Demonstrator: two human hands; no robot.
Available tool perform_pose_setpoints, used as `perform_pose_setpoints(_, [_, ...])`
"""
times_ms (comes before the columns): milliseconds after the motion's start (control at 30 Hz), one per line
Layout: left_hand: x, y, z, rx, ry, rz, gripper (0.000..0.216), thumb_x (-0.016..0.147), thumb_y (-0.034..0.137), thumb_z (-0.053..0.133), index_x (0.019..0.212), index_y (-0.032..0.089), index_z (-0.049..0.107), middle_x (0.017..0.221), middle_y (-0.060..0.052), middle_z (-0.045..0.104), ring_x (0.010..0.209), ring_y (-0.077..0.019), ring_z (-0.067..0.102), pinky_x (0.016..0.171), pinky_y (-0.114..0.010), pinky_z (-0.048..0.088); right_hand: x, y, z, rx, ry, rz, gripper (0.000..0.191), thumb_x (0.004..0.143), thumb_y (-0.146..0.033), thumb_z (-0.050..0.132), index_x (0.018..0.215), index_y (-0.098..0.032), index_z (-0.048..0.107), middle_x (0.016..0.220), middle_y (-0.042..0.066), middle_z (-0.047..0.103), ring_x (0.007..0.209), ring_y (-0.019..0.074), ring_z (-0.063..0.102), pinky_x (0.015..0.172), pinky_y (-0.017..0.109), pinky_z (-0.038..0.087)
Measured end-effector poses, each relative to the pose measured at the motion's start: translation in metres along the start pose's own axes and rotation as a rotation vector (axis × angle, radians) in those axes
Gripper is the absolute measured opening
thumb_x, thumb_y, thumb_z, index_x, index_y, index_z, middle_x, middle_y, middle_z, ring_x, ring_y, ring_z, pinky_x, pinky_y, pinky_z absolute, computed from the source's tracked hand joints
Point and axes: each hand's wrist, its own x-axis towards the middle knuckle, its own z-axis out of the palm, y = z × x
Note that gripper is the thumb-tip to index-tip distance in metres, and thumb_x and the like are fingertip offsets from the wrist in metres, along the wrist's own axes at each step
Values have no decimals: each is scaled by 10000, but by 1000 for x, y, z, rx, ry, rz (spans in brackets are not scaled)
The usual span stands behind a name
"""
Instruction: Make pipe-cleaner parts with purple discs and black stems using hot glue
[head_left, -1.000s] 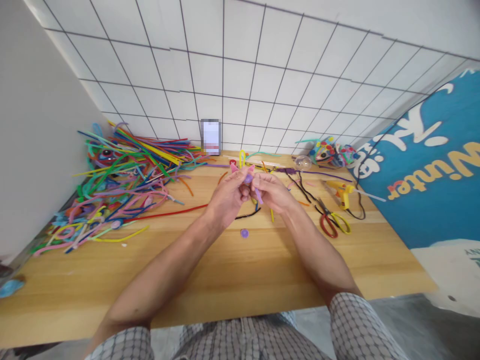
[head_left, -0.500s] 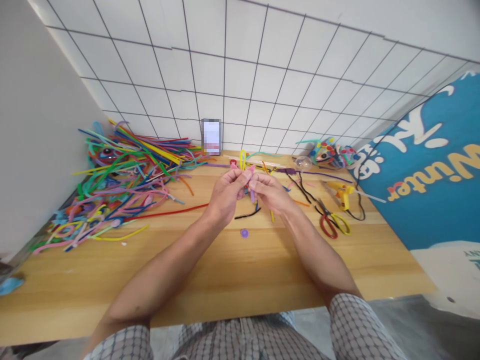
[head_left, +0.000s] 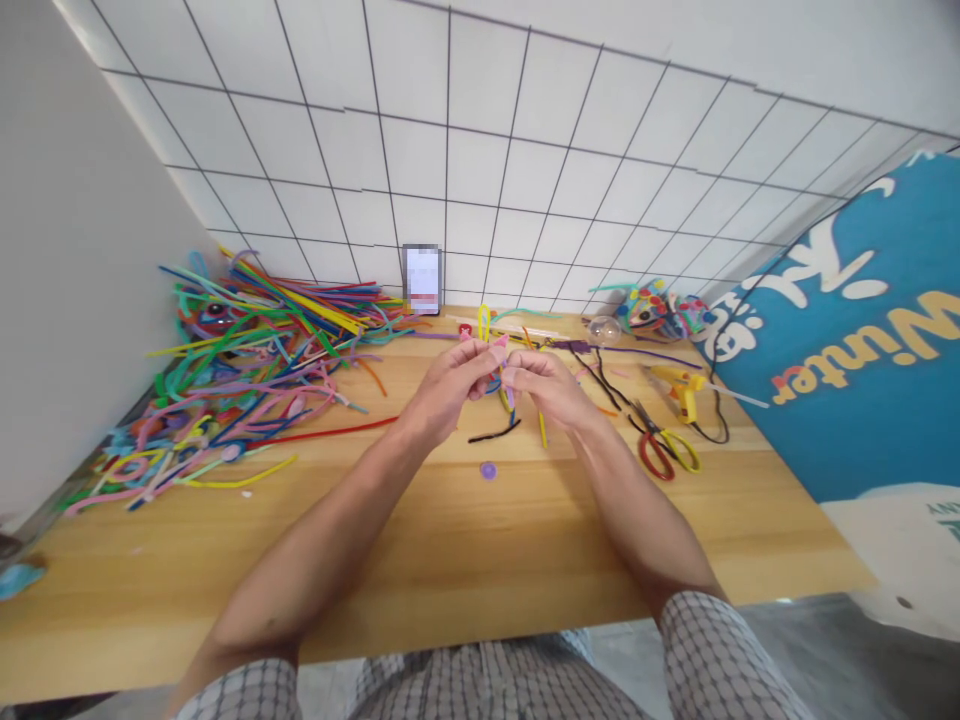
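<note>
My left hand (head_left: 444,388) and my right hand (head_left: 546,386) meet above the middle of the wooden table (head_left: 465,540). Both pinch a small pink and purple pipe cleaner piece (head_left: 501,358) between their fingertips. A purple strand hangs down from it by my right thumb. Below the hands lie a short black pipe cleaner (head_left: 493,432) and a small purple coil (head_left: 489,469) on the table.
A big heap of coloured pipe cleaners (head_left: 240,360) fills the left back of the table. Red and yellow scissors (head_left: 664,446), a yellow glue gun (head_left: 684,388) and a bag of buttons (head_left: 660,308) lie right. A phone (head_left: 421,278) leans on the tiled wall. A blue poster (head_left: 855,340) stands right.
The hands have closed in on the piece and risen slightly. The purple round part seen a second ago is now hidden between the fingers.
</note>
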Motion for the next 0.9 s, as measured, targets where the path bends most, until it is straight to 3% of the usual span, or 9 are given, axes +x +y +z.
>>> perform_pose_setpoints(100, [0, -1, -1, 17, 3, -11, 348, 743, 404, 925, 703, 153, 688, 541, 44, 485, 497, -57, 368, 479, -192, 259, 0, -1, 1, -32, -10, -20, 488, 834, -600, 823, 617, -207, 633, 602, -14, 624, 618, 144, 552, 697, 311, 428])
perform_pose_setpoints(200, [-1, -6, 3, -107, 38, -39, 332, 727, 362, 943, 695, 149, 691, 549, 51, 494, 488, -47, 344, 479, -190, 266, 0, 2, 3, -77, 8, -35, 509, 840, -619, 819, 614, -207, 623, 626, -14, 625, 646, 146, 552, 699, 307, 421])
perform_pose_setpoints(333, [-3, -17, 11, -339, 107, -139, 318, 726, 321, 946, 692, 159, 675, 624, 34, 580, 550, -76, 492, 535, -209, 389, 3, 11, 6, -86, 35, -44, 541, 848, -648, 801, 605, -212, 595, 655, -9, 630, 690, 161, 585, 716, 313, 442])
perform_pose_setpoints(467, [-4, -22, 17, -444, 178, -133, 302, 703, 314, 972, 790, 166, 724, 772, 22, 689, 632, -82, 556, 591, -212, 437, 6, 17, 6, -59, 54, -39, 522, 828, -621, 831, 606, -206, 606, 641, -20, 617, 643, 141, 548, 673, 295, 412])
perform_pose_setpoints(700, [0, -15, 13, -226, 128, -94, 339, 901, 508, 786, 821, 188, 707, 951, -44, 753, 773, -142, 626, 683, -250, 457, 4, 13, -6, 46, 25, -3, 494, 820, -601, 843, 614, -208, 627, 616, -25, 604, 602, 129, 502, 667, 292, 410])
perform_pose_setpoints(900, [3, -14, 3, -103, 24, -52, 248, 805, 373, 861, 790, 177, 709, 789, -6, 669, 704, -123, 587, 670, -252, 448, 2, 10, -8, 9, -11, 11, 525, 822, -635, 833, 598, -208, 622, 611, -18, 591, 626, 140, 509, 714, 311, 430])
